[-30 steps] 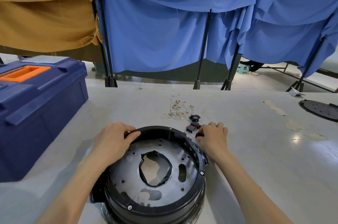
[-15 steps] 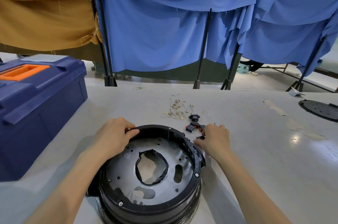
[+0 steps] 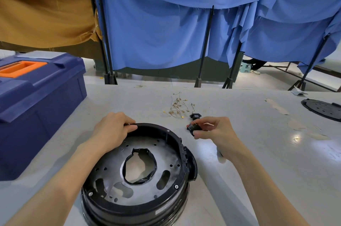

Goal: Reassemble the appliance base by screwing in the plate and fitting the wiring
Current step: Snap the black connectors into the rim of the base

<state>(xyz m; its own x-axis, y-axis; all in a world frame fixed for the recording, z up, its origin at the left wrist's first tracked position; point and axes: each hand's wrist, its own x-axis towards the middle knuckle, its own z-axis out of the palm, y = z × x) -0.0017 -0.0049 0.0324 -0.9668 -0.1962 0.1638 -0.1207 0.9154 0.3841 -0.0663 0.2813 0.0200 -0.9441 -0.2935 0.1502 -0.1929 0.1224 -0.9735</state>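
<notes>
Navy toolbox (image 3: 36, 100) on left side of grey table (image 3: 258, 152), lid shut, orange handle (image 3: 20, 67) recessed in top. Black perforated disc (image 3: 323, 108) flat at far right table edge, partly cut off. Worn, peeling patches (image 3: 276, 105) on tabletop near it. Beyond table: blue cloth (image 3: 156, 32) draped over black stands (image 3: 204, 45); mustard cloth (image 3: 42, 10) hanging far left. Small green stool (image 3: 245, 67) on floor under cloth, far right.

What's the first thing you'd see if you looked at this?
The big round black appliance base sits in the near middle, the left hand gripping its far rim. Right of it, the right hand pinches a small black part. A dark blue toolbox stands at the left.
</notes>
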